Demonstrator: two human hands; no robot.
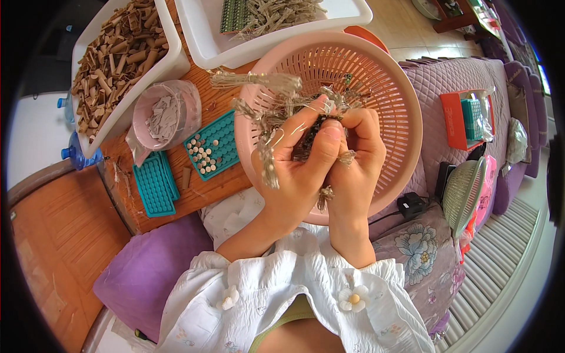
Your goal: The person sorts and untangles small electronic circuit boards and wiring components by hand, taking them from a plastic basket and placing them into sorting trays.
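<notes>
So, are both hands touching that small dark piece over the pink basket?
Touching. The head view shows the left hand and right hand pinching the dark piece between their fingertips above the pink basket.

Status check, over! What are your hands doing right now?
Both hands shut together on a small dark piece. Clear tangled strips draped over the fingers. Pink basket right underneath; nothing blocking.

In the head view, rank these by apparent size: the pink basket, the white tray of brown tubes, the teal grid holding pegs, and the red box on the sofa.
1. pink basket, though it is nearest the camera
2. white tray of brown tubes
3. teal grid holding pegs
4. red box; close to the grid, so unsure
</notes>
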